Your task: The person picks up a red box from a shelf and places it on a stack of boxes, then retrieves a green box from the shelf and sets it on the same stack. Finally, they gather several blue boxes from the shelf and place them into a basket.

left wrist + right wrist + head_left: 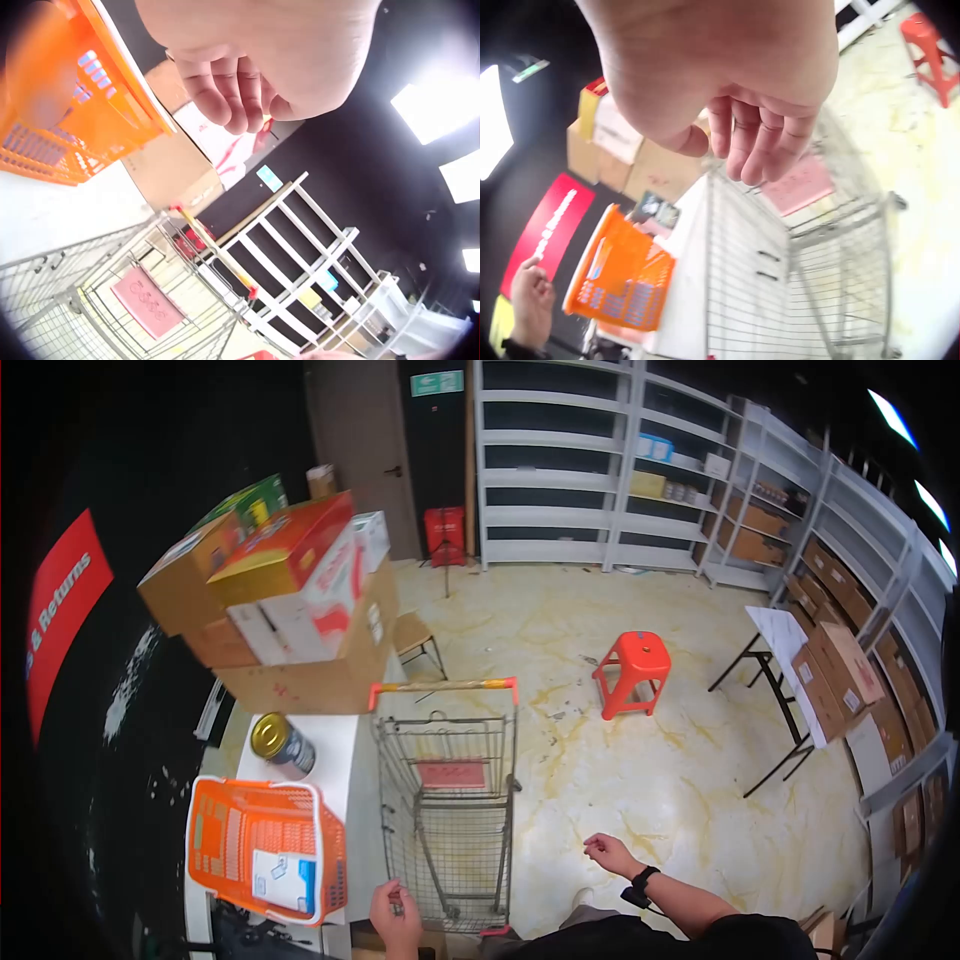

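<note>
My left hand (397,915) hovers beside the near end of the wire shopping cart (450,726), just right of an orange shopping basket (332,840). Its fingers (217,94) hang loosely curled with nothing held. Out to the right of the cart, over the floor, my right hand (612,855) is held up; its fingers (761,142) droop in a relaxed curl around nothing. A white and blue packet (283,882) lies inside the basket. Behind the basket, a large can with a gold lid (284,744) stands on the white counter (335,765).
Cardboard boxes (300,685) are piled at the counter's far end. A red stool (638,665) stands on the floor to the right. Farther right, a table (770,630) bears boxes (835,680). Grey shelves (550,480) line the back and right walls.
</note>
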{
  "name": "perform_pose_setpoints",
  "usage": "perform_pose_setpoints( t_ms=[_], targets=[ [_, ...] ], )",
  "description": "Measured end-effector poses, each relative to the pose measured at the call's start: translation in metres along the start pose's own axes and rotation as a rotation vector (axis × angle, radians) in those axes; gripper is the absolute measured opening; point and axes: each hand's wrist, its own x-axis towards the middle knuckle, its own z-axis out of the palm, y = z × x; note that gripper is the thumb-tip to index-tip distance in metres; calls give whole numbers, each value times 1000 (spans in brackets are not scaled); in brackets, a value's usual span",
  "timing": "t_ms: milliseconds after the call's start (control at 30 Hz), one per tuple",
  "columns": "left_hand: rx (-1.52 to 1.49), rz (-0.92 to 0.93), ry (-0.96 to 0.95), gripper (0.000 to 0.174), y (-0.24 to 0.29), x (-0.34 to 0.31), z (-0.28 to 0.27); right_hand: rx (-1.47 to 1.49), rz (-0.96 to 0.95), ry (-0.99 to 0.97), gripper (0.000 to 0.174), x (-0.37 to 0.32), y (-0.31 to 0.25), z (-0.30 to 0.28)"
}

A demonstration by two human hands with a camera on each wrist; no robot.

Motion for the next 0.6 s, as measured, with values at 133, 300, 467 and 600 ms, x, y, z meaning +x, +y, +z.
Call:
perform_pose_setpoints(
  t_ms=[133, 300, 467, 600],
  targets=[
    [-61, 102, -169, 19, 46, 14, 116, -136, 164, 237, 27, -79, 122, -95],
    [-150, 172, -579, 23, 137, -2, 278, 87, 621, 394, 36, -196, 247, -168],
    [-30, 239, -1244, 28, 83, -49, 419, 277, 675, 730, 29, -275, 273, -204],
    [370, 340, -1715, 50, -78, -92, 480, 607, 810, 1026, 24, -301, 302, -186]
  ],
)
